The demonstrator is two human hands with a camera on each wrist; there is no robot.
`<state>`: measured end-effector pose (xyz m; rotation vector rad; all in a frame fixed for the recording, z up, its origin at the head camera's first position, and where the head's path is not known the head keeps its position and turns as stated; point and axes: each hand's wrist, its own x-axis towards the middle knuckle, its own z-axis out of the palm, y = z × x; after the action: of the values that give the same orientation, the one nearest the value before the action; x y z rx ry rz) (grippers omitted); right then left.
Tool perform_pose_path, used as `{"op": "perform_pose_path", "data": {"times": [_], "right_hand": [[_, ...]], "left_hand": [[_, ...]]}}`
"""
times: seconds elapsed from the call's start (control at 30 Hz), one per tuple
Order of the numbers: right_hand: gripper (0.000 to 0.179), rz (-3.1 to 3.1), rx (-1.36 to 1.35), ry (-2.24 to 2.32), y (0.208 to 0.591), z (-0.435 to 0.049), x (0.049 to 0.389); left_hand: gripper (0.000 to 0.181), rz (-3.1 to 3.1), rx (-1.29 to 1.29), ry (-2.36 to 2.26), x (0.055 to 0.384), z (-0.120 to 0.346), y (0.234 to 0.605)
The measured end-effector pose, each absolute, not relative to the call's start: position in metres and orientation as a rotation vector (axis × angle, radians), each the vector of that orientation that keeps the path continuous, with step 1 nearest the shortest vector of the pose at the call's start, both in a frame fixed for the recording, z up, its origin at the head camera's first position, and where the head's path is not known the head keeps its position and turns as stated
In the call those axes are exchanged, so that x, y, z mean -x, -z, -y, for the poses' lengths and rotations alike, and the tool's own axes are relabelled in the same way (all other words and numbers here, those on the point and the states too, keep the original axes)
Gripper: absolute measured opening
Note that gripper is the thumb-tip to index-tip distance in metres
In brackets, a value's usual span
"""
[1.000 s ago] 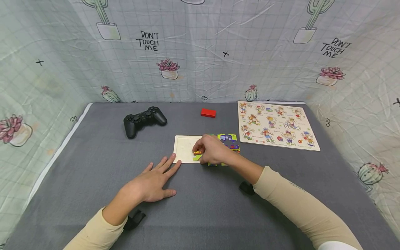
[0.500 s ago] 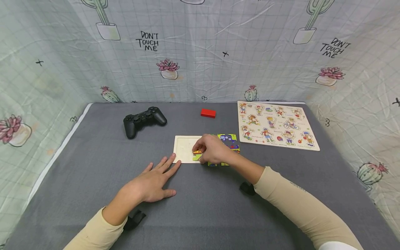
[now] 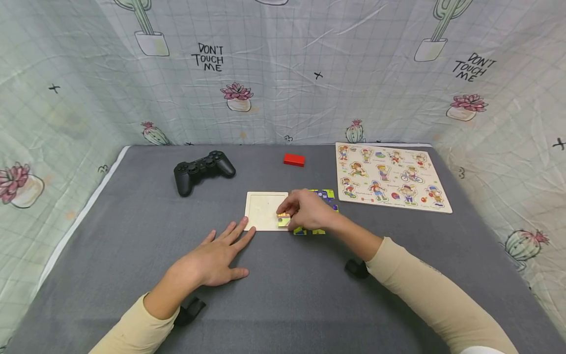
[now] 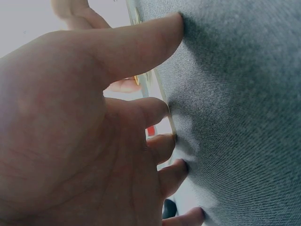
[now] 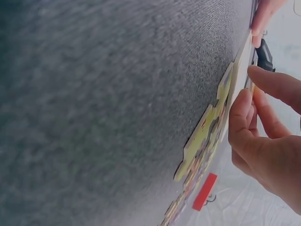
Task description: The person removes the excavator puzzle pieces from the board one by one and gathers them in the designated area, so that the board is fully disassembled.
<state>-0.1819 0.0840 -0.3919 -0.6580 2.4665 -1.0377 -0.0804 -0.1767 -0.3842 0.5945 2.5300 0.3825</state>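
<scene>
My right hand [image 3: 311, 210] pinches a small green and orange jigsaw puzzle piece [image 3: 283, 221] over the right part of a pale wooden puzzle tray [image 3: 263, 209]. Fingers and thumb cover part of the piece. My left hand [image 3: 215, 260] lies spread on the table, its fingertips right at the tray's lower left corner. In the left wrist view the left fingers [image 4: 162, 181] are stretched out and hold nothing. More colourful puzzle pieces [image 3: 318, 231] lie just right of the tray, partly hidden under the right hand; the right wrist view shows several yellow-green pieces [image 5: 197, 134] flat on the cloth.
A black game controller [image 3: 204, 171] lies at the back left. Behind the tray is a red block [image 3: 294, 160]. At the back right lies a large picture board [image 3: 391, 201] with figures of children. A grey cloth [image 3: 283, 305] covers the table, and a printed curtain [image 3: 283, 64] stands behind it.
My right hand has shifted slightly to the right with the puzzle piece, which now looks tilted and paler. More of the tray shows. The left hand stays in place.
</scene>
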Motion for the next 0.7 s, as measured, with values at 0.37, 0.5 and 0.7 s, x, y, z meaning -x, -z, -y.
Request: {"op": "perform_pose_path", "data": {"times": [0.37, 0.5, 0.7], "right_hand": [[0.036, -2.423, 0.556, 1.141, 0.388, -0.109, 0.176], [0.037, -2.423, 0.537, 1.157, 0.386, -0.119, 0.174], [0.036, -2.448, 0.526, 1.120, 0.384, -0.134, 0.169]], "left_hand": [[0.092, -2.524, -0.593, -0.393, 0.081, 0.178, 0.385], [0.092, -2.530, -0.600, -0.394, 0.080, 0.178, 0.384], [0.092, -2.527, -0.603, -0.401, 0.080, 0.178, 0.383]]}}
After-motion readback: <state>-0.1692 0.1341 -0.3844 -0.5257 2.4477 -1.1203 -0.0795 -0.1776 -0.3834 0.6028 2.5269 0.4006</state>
